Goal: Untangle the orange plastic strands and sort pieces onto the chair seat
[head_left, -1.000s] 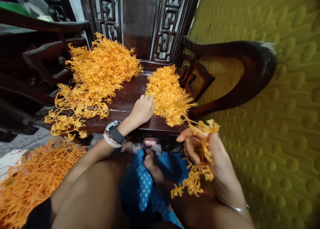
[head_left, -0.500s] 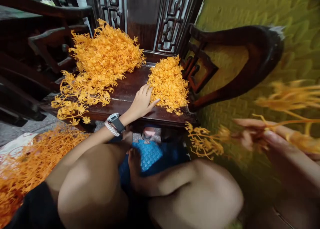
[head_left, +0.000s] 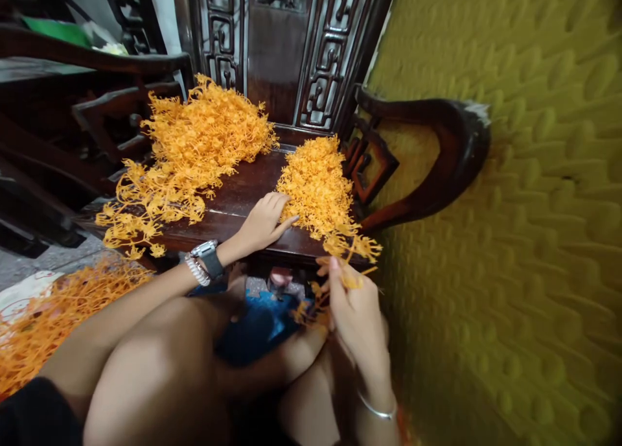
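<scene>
My left hand [head_left: 263, 222] rests on the dark wooden chair seat [head_left: 233, 203], fingers stretched out and touching the left edge of a small heap of orange plastic sprigs [head_left: 317, 183]. My right hand [head_left: 354, 307] is below the seat's front edge, fingers closed on a few orange sprigs [head_left: 348, 279] that stick out above it. A bigger, looser pile of orange sprigs [head_left: 194, 148] covers the left half of the seat. I wear a watch and a bead bracelet on the left wrist and a thin bangle on the right.
A carved chair back [head_left: 282, 44] and a curved armrest [head_left: 427, 148] close the seat at the back and right. A yellow textured wall [head_left: 525, 206] stands to the right. More orange sprigs [head_left: 48, 316] lie on the floor at left. My bare knees and a blue woven mat [head_left: 257, 323] fill the foreground.
My right hand swung far out to the right with a bunch of sprigs, then came back in front of the seat's edge holding only a few. The left hand stayed by the small heap.
</scene>
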`<state>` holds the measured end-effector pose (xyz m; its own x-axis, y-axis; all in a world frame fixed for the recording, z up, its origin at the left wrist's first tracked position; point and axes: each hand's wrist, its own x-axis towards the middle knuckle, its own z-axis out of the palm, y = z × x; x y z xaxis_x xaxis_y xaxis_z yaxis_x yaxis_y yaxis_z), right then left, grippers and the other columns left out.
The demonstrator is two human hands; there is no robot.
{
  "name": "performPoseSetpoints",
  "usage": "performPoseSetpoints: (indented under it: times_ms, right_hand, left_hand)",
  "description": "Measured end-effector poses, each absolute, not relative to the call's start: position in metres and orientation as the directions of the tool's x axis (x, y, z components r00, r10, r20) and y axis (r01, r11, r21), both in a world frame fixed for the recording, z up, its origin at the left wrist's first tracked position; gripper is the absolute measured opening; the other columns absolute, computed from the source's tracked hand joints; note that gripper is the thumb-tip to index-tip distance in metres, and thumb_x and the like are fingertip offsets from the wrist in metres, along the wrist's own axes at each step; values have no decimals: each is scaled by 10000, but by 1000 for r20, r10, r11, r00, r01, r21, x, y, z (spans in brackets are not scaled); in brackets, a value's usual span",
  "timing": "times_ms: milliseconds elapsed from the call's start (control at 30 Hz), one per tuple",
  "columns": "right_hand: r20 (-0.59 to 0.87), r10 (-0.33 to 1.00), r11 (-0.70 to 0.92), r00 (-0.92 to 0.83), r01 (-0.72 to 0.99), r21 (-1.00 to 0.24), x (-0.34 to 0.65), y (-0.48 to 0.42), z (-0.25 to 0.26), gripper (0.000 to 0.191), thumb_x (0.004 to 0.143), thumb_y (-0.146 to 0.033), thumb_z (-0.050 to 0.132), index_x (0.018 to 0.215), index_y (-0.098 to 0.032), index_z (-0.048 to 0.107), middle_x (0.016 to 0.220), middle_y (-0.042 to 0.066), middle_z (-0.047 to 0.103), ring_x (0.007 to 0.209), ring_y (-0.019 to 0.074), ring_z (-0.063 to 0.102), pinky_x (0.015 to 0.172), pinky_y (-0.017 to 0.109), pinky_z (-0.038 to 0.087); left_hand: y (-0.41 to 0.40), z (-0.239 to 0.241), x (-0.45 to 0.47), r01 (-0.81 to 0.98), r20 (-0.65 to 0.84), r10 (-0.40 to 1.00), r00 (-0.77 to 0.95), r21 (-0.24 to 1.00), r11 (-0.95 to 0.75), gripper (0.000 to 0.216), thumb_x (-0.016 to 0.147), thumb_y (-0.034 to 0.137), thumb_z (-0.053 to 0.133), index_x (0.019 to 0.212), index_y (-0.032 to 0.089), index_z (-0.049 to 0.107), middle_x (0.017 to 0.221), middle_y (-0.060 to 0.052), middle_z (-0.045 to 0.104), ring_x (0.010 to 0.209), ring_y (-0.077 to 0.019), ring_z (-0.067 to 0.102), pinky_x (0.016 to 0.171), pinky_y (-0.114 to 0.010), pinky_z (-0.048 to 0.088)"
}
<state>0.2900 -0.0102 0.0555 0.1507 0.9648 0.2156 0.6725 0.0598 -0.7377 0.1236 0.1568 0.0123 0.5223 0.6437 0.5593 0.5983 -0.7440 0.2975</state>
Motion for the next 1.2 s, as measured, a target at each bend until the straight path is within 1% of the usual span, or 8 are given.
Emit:
performPoseSetpoints:
  times_ms: [133, 300, 433, 667, 800, 933, 1033, 1200]
  right_hand:
    - [325, 913, 125, 248, 588, -799, 290, 11, 31, 351, 913, -345, 471, 1218, -193, 554, 1227, 146, 643, 1095, 280, 635, 943, 437, 496]
    - [47, 998, 51, 34, -133, -990, 286, 14, 26, 261, 827, -422, 651, 971, -231, 547, 783, -15, 668, 474, 111, 602, 471, 246, 529]
    - [2, 1000, 9, 20, -360, -933, 276, 10, 35, 290, 816, -465, 679, 843, -224, 519, 611, -86, 525, 384, 66, 514, 402, 201, 478]
    - [-53, 996, -31, 70, -290, -956, 268, 19, 18, 348, 842, -511, 629, 751, -207, 484, 599, -84, 474, 387, 38, 457, 356, 150, 347]
    - [-49, 995, -39, 83, -111, -993, 266, 31, 3, 401, 847, -541, 597, 681, -190, 497, 513, -78, 456, 375, 40, 413, 381, 166, 318]
    - [-65, 997, -65, 50, 7, -998, 267, 41, -10, 410, 835, -560, 593, 672, -193, 515, 465, -77, 449, 358, 60, 391, 370, 196, 284]
    - [-21, 998, -23, 55, 30, -999, 262, 45, -19, 358, 824, -508, 622, 678, -189, 549, 506, -56, 504, 412, 84, 456, 417, 208, 367]
    - [228, 964, 188, 136, 259, -947, 251, 31, -28, 220, 873, -367, 584, 935, -180, 682, 815, 48, 700, 785, 198, 666, 705, 297, 541]
  left_hand:
    - [159, 10, 125, 578, 590, 623, 514, 298, -759, 419, 991, 423, 369, 1208, 97, 516, 1182, -167, 610, 1141, -283, 529, 1009, -433, 434]
    - [160, 9, 125, 569, 595, 618, 514, 303, -765, 361, 1001, 378, 363, 1164, 109, 539, 1133, -152, 632, 1083, -259, 550, 983, -416, 445]
    - [159, 11, 124, 559, 603, 616, 508, 313, -768, 347, 999, 371, 380, 1150, 108, 548, 1115, -143, 640, 1068, -247, 565, 962, -396, 458]
    - [156, 11, 121, 482, 620, 566, 543, 322, -815, 407, 986, 418, 400, 1183, 95, 551, 1119, -157, 661, 1025, -243, 600, 909, -395, 483]
    - [153, 11, 114, 250, 627, 423, 655, 348, -903, 563, 959, 580, 344, 1192, 118, 565, 1105, -154, 688, 999, -258, 637, 884, -411, 488]
    - [143, 11, 113, 31, 655, 453, 605, 549, -835, 742, 885, 734, 279, 1291, 156, 505, 1136, -142, 681, 990, -239, 648, 855, -368, 498]
    - [131, 8, 118, 87, 556, 557, 617, 655, -750, 542, 910, 564, 495, 1295, 183, 496, 1131, -112, 675, 984, -207, 644, 832, -319, 491]
    - [123, 3, 123, 103, 472, 538, 699, 677, -728, 214, 966, 342, 485, 876, 172, 576, 818, -21, 611, 775, -136, 581, 711, -254, 443]
